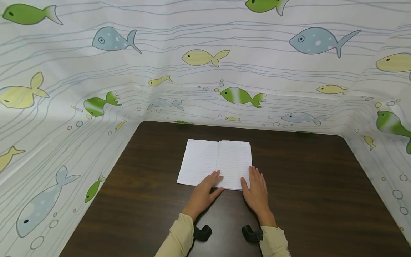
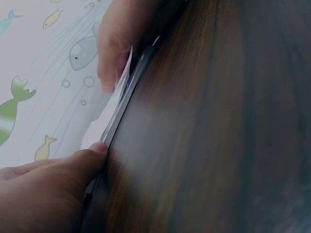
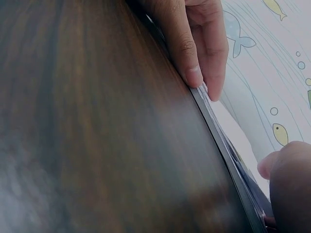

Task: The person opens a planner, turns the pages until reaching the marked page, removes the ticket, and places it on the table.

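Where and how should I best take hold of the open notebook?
Probably pinch the notebook by its right page's outer edge, coming from the right: it lies open and fairly flat, so its edges offer the grip, and the right hand is at that edge.

A dark wood-grain table [image 1: 305, 185] bears an open lined notebook [image 1: 200, 159].

"Where's the head camera?"
"High and back, facing forward and down; the whole notebook [image 1: 208, 160] sits mid-frame."
"And the wrist cameras?"
"Low and close over the table [image 2: 218, 121]; both share the notebook's edge and the fish-print backdrop [image 2: 48, 82], upper left and upper right respectively."
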Motion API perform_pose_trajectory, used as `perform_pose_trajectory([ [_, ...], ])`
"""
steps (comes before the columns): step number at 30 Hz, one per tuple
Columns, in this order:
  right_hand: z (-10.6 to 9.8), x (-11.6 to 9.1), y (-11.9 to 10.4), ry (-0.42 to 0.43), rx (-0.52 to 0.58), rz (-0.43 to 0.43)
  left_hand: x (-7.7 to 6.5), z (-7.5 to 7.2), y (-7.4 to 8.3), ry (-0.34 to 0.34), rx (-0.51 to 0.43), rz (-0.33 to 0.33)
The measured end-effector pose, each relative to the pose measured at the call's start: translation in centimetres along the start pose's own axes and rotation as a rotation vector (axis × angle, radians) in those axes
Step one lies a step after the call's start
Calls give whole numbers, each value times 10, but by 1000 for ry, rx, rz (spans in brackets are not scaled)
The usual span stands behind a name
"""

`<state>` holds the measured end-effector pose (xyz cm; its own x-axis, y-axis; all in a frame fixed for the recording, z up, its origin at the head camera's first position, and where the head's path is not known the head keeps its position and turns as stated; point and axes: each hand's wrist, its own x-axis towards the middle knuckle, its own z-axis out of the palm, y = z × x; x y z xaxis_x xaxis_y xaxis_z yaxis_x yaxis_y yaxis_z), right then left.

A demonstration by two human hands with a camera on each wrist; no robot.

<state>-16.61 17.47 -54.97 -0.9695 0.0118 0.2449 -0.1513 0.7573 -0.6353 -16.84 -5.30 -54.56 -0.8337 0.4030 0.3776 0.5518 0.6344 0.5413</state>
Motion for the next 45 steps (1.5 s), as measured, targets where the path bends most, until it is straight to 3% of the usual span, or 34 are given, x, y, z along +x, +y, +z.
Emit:
perform_pose_trajectory([
  [8,-2,3,-1,-1,-13,-13,6,-4,-1,-22,-107,-133],
  [11,-3,4,-3,-10,-27,-16,8,-6,0,-20,-123,-153],
  [26,-4,4,-7,-55,-50,-32,8,-3,-7,62,-159,-96],
  [37,-2,2,-4,-37,-19,-24,7,-3,-6,101,-124,-123],
  [42,1,-1,-1,-19,-45,-39,5,-2,-6,165,-113,-81],
  [45,2,0,-1,-1,-59,-53,6,-4,-6,249,-65,-68],
])
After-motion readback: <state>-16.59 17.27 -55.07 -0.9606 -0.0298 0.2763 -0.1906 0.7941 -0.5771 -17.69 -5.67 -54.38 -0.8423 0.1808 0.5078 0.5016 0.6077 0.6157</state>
